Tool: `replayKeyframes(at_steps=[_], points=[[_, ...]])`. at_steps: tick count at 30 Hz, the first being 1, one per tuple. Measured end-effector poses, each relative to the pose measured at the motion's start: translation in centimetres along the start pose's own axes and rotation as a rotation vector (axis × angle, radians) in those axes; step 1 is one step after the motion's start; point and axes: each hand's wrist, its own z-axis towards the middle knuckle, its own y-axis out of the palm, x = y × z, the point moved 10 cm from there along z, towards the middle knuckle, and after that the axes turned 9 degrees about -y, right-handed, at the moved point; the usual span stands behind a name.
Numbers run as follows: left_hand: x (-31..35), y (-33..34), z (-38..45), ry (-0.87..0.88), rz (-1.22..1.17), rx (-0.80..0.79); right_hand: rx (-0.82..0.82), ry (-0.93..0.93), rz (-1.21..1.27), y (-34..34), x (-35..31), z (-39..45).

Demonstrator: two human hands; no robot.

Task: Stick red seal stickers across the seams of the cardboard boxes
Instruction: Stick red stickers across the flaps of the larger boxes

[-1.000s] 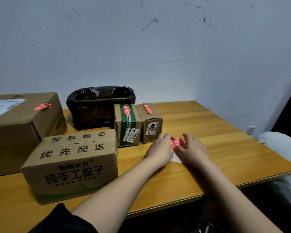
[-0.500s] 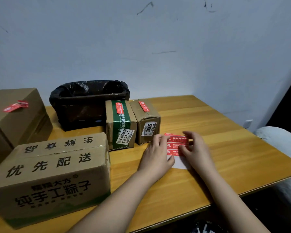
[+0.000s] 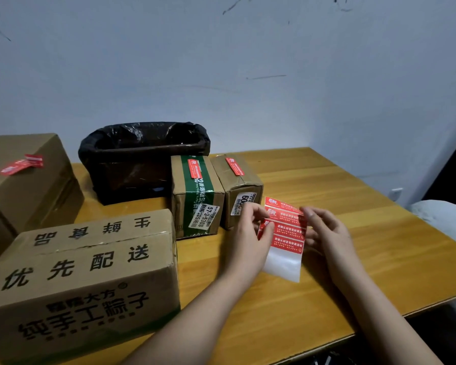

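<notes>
Head view: a pale wall [image 3: 274, 61] with a few dark scuff marks rises behind a wooden desk [image 3: 340, 206] that carries all the things. At the far left stands the biggest cardboard box [image 3: 24, 185], cut off by the frame edge, with a red seal sticker [image 3: 21, 164] on its top. In front of it, nearest the camera, lies a printed carton [image 3: 82, 280] with large black characters on its top and front; its top seam shows bare. Behind that carton, against the wall, sits a bin lined with a black bag [image 3: 142, 159]. Just right of the bin stand two small boxes touching side by side: a green-taped box [image 3: 195, 196] with a red sticker [image 3: 194, 168] on its top, and a plain brown box [image 3: 238, 191] with another red sticker [image 3: 234, 166] on its top. Right of these, lifted off the desk between the hands, is the sticker sheet [image 3: 284, 238], red strips on its upper part and bare glossy backing below. The left hand [image 3: 248, 241] pinches the sheet's left edge with thumb and curled fingers. The right hand [image 3: 327, 233] holds the sheet's right side, its thumb on the upper red strips and fingers behind.
</notes>
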Motion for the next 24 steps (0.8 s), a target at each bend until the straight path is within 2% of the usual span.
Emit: replayKeyframes(at_steps=[5,7,10,12,15,20,24], points=[[0.2,0.6,-0.1,-0.058,-0.108,-0.080,0.056,-0.085,0.038,-0.6,-1.4,0.1],[-0.4,1.1,0.1,-0.135,-0.176,-0.130,0.079,-0.159,0.029,-0.8,-2.5,0.0],[-1.4,2.7,-0.5,-0.305,-0.291,-0.284,0.072,-0.232,0.009,-0.6,-3.5,-0.3],[-1.1,3.0,-0.6,-0.312,-0.270,-0.327,0.093,-0.252,0.000,-0.7,-3.9,-0.6],[-0.4,2.1,-0.4,-0.269,-0.302,-0.260,0.070,-0.322,-0.066,-0.6,-4.7,-0.9],[0.8,0.2,-0.1,-0.150,-0.406,-0.117,-0.105,-0.510,-0.231,1.7,-5.4,-2.0],[0.9,-0.9,-0.1,-0.111,-0.471,0.002,-0.188,-0.519,-0.397,2.8,-4.8,-1.9]])
